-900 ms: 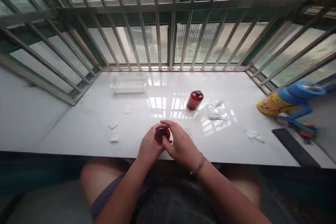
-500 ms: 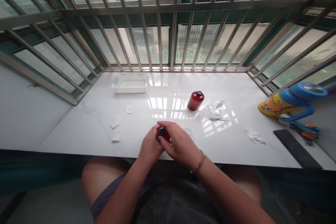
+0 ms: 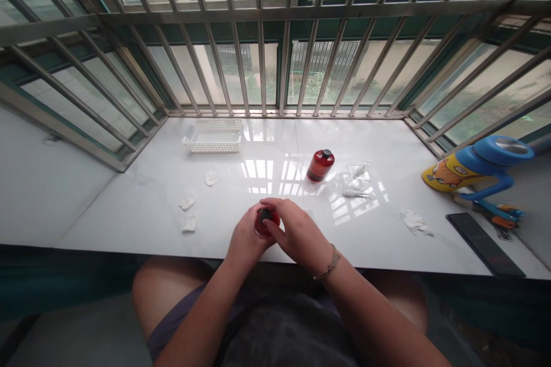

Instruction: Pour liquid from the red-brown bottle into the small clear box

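Note:
A small red bottle (image 3: pixel 260 228) with a black cap (image 3: pixel 266 214) is held near the table's front edge. My left hand (image 3: pixel 246 239) is wrapped round the bottle's left side. From the right, my right hand (image 3: pixel 296 232) curls over the top, with its thumb at the cap and its fingers reaching past the far side. Most of the bottle's body is hidden by the two hands. A second red bottle (image 3: pixel 321 166), also black-capped, stands further back to the right. Just beyond my right hand, a clear flat piece (image 3: pixel 310 214) shows in part.
Clear trays (image 3: pixel 356 180) with small tools lie right of the standing bottle. A white basket (image 3: pixel 213 140) sits back left. Crumpled white tissues (image 3: pixel 187 202) lie left, another (image 3: pixel 416 223) right. A black phone (image 3: pixel 484 243) and a blue-yellow flask (image 3: pixel 476 163) occupy the right end. Window bars enclose the back.
My right thumb and fingers have shifted slightly around the cap, showing a little more of the bottle's red top. The things on the table have stayed put.

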A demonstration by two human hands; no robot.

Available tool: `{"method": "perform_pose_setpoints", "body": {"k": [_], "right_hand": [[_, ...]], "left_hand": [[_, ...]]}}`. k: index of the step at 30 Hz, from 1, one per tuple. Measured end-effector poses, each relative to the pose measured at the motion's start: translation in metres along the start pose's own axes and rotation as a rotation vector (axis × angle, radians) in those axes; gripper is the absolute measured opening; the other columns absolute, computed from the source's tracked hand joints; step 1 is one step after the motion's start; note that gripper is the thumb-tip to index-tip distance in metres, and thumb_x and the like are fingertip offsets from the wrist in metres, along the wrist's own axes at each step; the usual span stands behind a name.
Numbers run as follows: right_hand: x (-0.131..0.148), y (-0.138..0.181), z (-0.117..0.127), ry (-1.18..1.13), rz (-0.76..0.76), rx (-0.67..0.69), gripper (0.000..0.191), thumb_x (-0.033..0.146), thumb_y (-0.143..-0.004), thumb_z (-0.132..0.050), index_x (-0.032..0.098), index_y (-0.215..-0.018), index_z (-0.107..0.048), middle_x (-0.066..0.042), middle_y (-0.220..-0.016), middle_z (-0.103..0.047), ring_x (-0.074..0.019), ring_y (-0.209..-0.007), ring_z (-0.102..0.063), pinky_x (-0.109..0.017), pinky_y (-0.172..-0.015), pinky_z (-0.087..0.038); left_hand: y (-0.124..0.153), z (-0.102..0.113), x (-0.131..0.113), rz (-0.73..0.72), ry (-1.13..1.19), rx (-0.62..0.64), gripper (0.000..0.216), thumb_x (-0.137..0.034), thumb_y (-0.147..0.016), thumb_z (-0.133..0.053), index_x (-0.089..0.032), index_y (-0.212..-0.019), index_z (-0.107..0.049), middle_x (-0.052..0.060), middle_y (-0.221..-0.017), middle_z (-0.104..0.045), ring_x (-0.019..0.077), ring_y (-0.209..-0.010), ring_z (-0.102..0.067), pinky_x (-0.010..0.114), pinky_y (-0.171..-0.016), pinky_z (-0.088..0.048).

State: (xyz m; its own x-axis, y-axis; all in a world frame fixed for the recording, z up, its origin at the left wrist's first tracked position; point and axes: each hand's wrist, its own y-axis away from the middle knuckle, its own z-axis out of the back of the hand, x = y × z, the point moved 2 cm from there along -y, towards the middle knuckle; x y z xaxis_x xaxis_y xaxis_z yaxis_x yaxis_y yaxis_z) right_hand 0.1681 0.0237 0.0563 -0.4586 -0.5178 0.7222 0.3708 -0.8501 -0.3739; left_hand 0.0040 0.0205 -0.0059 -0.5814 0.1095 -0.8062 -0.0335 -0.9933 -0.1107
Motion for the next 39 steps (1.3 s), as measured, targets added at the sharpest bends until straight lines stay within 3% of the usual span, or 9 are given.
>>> {"method": "perform_pose_setpoints", "body": {"k": [4,9,14,18,25,32,39], "right_hand": [[0.000,0.002,0.003,-0.036,-0.010,-0.026,0.045,0.014,-0.099,-0.063,0.028,-0.141,-0.058,-0.007,-0.132,-0.072,-0.0241,-0.119,-0.069,-0.045,-0.104,-0.060],[-0.009,0.004,0.006,-0.209,-0.183,-0.055,0.043,0.022,-0.099,-0.067,0.031,-0.139,-0.057,-0.004,-0.126,-0.074,-0.0204,-0.105,-0.074,-0.043,-0.099,-0.062],[-0.024,0.008,0.004,-0.525,-0.357,-0.097,0.040,0.035,-0.100,-0.070,0.031,-0.136,-0.056,-0.006,-0.127,-0.073,-0.0207,-0.109,-0.074,-0.042,-0.097,-0.064],[-0.032,0.007,0.001,-0.816,-0.519,-0.168,0.046,0.046,-0.092,-0.081,0.027,-0.129,-0.061,-0.007,-0.120,-0.075,-0.0235,-0.113,-0.072,-0.045,-0.100,-0.062],[-0.034,0.006,0.001,-1.335,-0.834,-0.217,0.041,0.040,-0.085,-0.089,0.020,-0.115,-0.071,-0.006,-0.111,-0.077,-0.0171,-0.099,-0.075,-0.034,-0.097,-0.063],[-0.036,0.010,0.005,-1.364,-0.823,-0.239,0.030,0.039,-0.089,-0.086,0.018,-0.109,-0.076,-0.008,-0.115,-0.078,-0.0160,-0.101,-0.075,-0.030,-0.102,-0.062],[-0.050,0.018,0.029,-1.255,-0.784,-0.276,0.037,0.045,-0.086,-0.089,0.019,-0.111,-0.080,-0.007,-0.116,-0.077,-0.0165,-0.103,-0.074,-0.031,-0.104,-0.062]], "left_hand": [[0.000,0.002,-0.005,-0.011,0.023,-0.007,0.058,-0.025,-0.076,-0.083,-0.029,-0.130,-0.064,0.002,-0.122,-0.077,0.0256,-0.108,-0.075,0.038,-0.094,-0.061],[0.001,0.004,-0.009,-0.020,0.068,0.014,0.062,-0.030,-0.078,-0.086,-0.030,-0.135,-0.061,0.003,-0.132,-0.075,0.0264,-0.116,-0.074,0.040,-0.100,-0.060],[0.001,0.002,-0.001,-0.003,0.041,0.023,0.067,-0.036,-0.078,-0.090,-0.030,-0.136,-0.059,0.005,-0.137,-0.072,0.0287,-0.122,-0.072,0.045,-0.106,-0.058],[0.002,0.001,0.002,-0.015,0.034,0.024,0.070,-0.038,-0.076,-0.093,-0.029,-0.137,-0.058,0.007,-0.140,-0.071,0.0292,-0.126,-0.070,0.046,-0.110,-0.056],[0.001,0.002,-0.001,-0.018,0.020,0.018,0.071,-0.032,-0.074,-0.093,-0.029,-0.136,-0.058,0.007,-0.139,-0.072,0.0300,-0.127,-0.071,0.048,-0.112,-0.056],[0.002,0.001,0.000,-0.031,0.012,0.012,0.071,-0.033,-0.075,-0.093,-0.028,-0.137,-0.058,0.006,-0.140,-0.071,0.0278,-0.128,-0.070,0.044,-0.113,-0.056],[0.002,0.003,-0.001,-0.037,0.007,0.012,0.070,-0.034,-0.076,-0.092,-0.027,-0.137,-0.058,0.008,-0.142,-0.070,0.0281,-0.131,-0.068,0.044,-0.116,-0.054]]}}
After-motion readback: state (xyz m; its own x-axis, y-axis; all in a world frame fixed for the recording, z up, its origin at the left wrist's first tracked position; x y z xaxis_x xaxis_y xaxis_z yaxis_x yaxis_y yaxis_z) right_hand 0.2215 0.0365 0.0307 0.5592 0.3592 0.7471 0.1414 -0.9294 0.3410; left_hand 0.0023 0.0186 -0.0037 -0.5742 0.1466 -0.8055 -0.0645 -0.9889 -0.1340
